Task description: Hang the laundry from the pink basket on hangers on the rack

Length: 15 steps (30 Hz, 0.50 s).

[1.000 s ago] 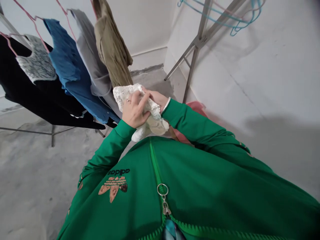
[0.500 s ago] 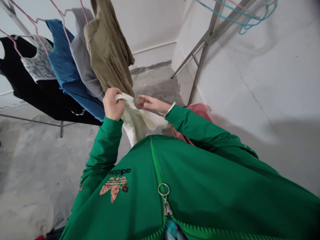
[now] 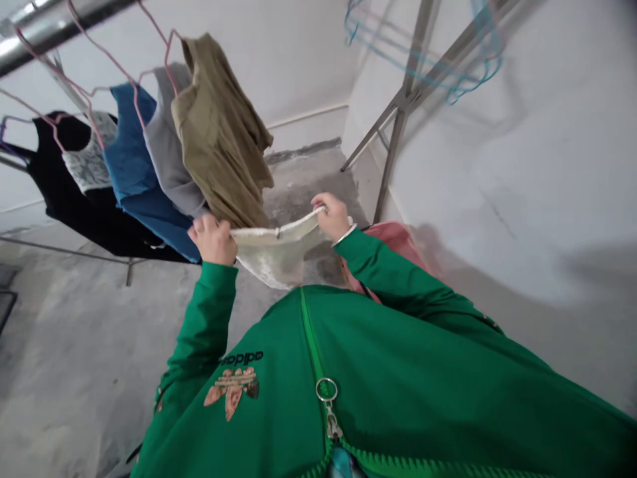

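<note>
A thin white garment (image 3: 271,255) with a band-like top edge is stretched between my two hands, its lower part hanging down in front of the green jacket. My left hand (image 3: 213,240) is closed around one end of the band. Pinched between the fingers of my right hand (image 3: 332,216) is the other end, held a little higher. A small dark mark shows near the middle of the band. Just beyond my left hand hangs an olive-brown shirt (image 3: 219,133). What kind of garment the white one is, I cannot tell.
More clothes hang on pink hangers from a metal rail (image 3: 64,30) at left: a grey top (image 3: 172,143), a blue top (image 3: 132,159) and a black garment (image 3: 57,179). Blue hangers (image 3: 423,73) hang at upper right by a metal stand leg (image 3: 391,159). Something pink (image 3: 398,242) lies behind my right forearm.
My right hand was free with fingers apart; it now grips the white garment's edge. The bunched garment has been spread wide, and the view has tilted slightly upward.
</note>
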{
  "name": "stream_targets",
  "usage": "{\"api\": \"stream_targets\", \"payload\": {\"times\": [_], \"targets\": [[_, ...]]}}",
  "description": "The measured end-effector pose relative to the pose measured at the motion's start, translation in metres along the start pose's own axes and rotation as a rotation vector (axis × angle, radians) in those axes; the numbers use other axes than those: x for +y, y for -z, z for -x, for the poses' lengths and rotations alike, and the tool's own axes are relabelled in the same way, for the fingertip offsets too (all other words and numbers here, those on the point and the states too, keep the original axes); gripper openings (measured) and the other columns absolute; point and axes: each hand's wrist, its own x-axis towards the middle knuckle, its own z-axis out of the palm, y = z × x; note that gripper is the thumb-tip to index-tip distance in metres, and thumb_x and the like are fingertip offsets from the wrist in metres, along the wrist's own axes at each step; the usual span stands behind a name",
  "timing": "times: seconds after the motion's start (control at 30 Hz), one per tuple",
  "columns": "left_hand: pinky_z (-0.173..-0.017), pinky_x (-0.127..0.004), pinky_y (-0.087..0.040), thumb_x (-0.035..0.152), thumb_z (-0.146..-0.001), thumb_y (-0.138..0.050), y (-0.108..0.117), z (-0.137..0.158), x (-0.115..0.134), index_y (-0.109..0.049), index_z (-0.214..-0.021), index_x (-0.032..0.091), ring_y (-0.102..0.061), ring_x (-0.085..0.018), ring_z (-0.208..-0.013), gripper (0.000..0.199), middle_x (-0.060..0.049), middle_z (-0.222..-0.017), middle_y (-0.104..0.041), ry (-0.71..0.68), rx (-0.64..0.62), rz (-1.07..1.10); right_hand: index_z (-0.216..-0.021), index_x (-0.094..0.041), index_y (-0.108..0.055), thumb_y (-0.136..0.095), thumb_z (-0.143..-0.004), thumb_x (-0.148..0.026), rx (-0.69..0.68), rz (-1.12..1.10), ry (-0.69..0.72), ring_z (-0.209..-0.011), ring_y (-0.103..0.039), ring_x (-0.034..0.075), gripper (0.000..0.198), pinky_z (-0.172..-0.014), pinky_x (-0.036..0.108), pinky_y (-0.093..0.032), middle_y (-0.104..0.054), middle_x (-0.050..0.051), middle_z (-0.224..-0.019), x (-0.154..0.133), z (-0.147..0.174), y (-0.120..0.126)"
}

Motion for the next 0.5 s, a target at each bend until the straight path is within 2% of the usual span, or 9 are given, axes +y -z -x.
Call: {"api": "stream_targets", "payload": {"times": [0.03,0.07,0.2,0.33,0.4,0.5], "targets": [[-0.105,-0.063,-0.023,0.013,-0.065,-0.064,-0.009,0.008,-0.002,-0.056,-0.061,0.02,-0.04,-0.038,-0.124,0.011,-0.014,-0.101,-0.058,0.127,-0.098,0.104,-0.085,-0.021,-0.059,-0.041,-0.068,-0.004,-0.021,-0.016,0.032,-0.089,-0.057,0.019,0.03,-0.094,0.033,-0.044,-0.064,0.004,-0.089,-0.006,0.001,0.0],[-0.102,-0.059,-0.03,0.011,-0.062,-0.063,-0.019,0.016,-0.003,-0.054,-0.058,0.021,-0.046,-0.037,-0.117,0.014,-0.013,-0.093,-0.059,0.175,-0.129,0.158,-0.08,-0.021,-0.059,-0.042,-0.066,-0.004,-0.036,-0.022,0.062,-0.086,-0.057,0.019,0.028,-0.091,0.033,-0.045,-0.065,0.003,-0.086,-0.012,0.003,-0.002],[-0.086,-0.042,-0.048,0.011,-0.058,-0.055,-0.055,0.042,-0.014,-0.055,-0.06,0.022,-0.06,-0.026,-0.086,0.011,-0.005,-0.067,-0.057,0.286,-0.121,0.325,-0.075,-0.021,-0.06,-0.044,-0.063,-0.004,-0.074,-0.038,0.164,-0.079,-0.059,0.019,0.026,-0.081,0.031,-0.049,-0.065,0.003,-0.079,-0.019,0.009,-0.013],[-0.062,-0.03,-0.052,0.017,-0.062,-0.051,-0.08,0.05,-0.022,-0.052,-0.065,0.02,-0.058,-0.017,-0.059,0.004,0.002,-0.056,-0.054,0.503,-0.119,0.516,-0.08,-0.02,-0.063,-0.043,-0.063,-0.006,-0.171,0.018,0.226,-0.08,-0.061,0.019,0.029,-0.079,0.031,-0.048,-0.066,0.005,-0.083,-0.011,0.007,-0.008],[-0.057,-0.028,-0.052,0.02,-0.065,-0.051,-0.088,0.049,-0.019,-0.048,-0.065,0.02,-0.059,-0.016,-0.054,0.003,0.003,-0.052,-0.053,0.602,-0.131,0.614,-0.082,-0.019,-0.064,-0.043,-0.064,-0.006,-0.249,0.078,0.24,-0.083,-0.062,0.019,0.03,-0.08,0.031,-0.048,-0.068,0.006,-0.087,-0.007,0.003,-0.002],[-0.063,-0.031,-0.056,0.028,-0.07,-0.059,-0.094,0.045,-0.009,-0.052,-0.066,0.02,-0.066,-0.019,-0.059,0.011,0.001,-0.051,-0.057,0.685,-0.151,0.721,-0.078,-0.019,-0.066,-0.045,-0.063,-0.005,-0.37,0.175,0.226,-0.083,-0.064,0.019,0.029,-0.08,0.031,-0.049,-0.07,0.006,-0.086,-0.006,-0.009,0.009]]}}
